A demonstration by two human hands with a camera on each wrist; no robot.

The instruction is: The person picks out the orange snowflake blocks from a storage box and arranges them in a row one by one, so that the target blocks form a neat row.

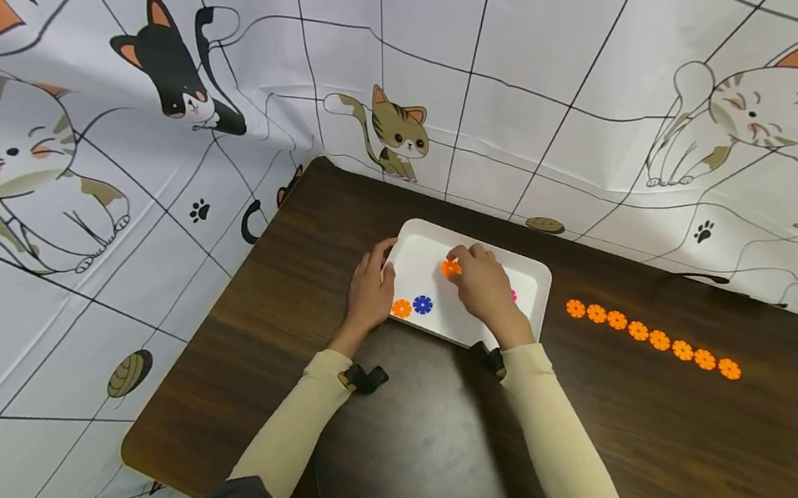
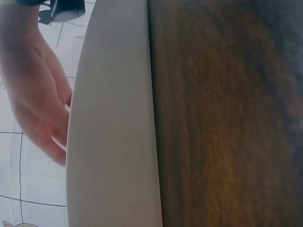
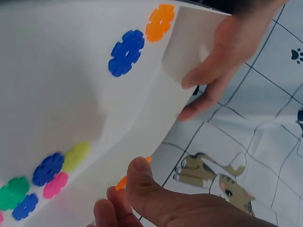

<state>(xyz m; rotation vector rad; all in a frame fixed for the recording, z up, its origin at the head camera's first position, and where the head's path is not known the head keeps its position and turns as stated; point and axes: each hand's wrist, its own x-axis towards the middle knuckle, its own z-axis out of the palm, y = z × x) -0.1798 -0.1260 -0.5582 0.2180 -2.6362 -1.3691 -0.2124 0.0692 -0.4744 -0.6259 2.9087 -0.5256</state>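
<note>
A white tray [image 1: 427, 324] lies on the table with loose flower-shaped plastic discs in it. My right hand [image 1: 486, 287] is over the tray and pinches an orange flower-shaped disc [image 1: 450, 268] between thumb and fingers; the disc appears almost edge-on in the right wrist view. At the tray's left side my left hand [image 1: 371, 287] grips the rim. In the tray's near left corner are an orange disc [image 1: 401, 308] and a blue disc [image 1: 423, 304]. The right wrist view also shows a green disc [image 3: 14, 193], a yellow disc [image 3: 75, 156] and a pink disc [image 3: 55, 185].
Right of the tray, a row of several orange discs [image 1: 638, 330] runs across the dark wooden table [image 1: 734, 461]. A curtain [image 1: 513, 71] printed with cats hangs behind the table and along its left side.
</note>
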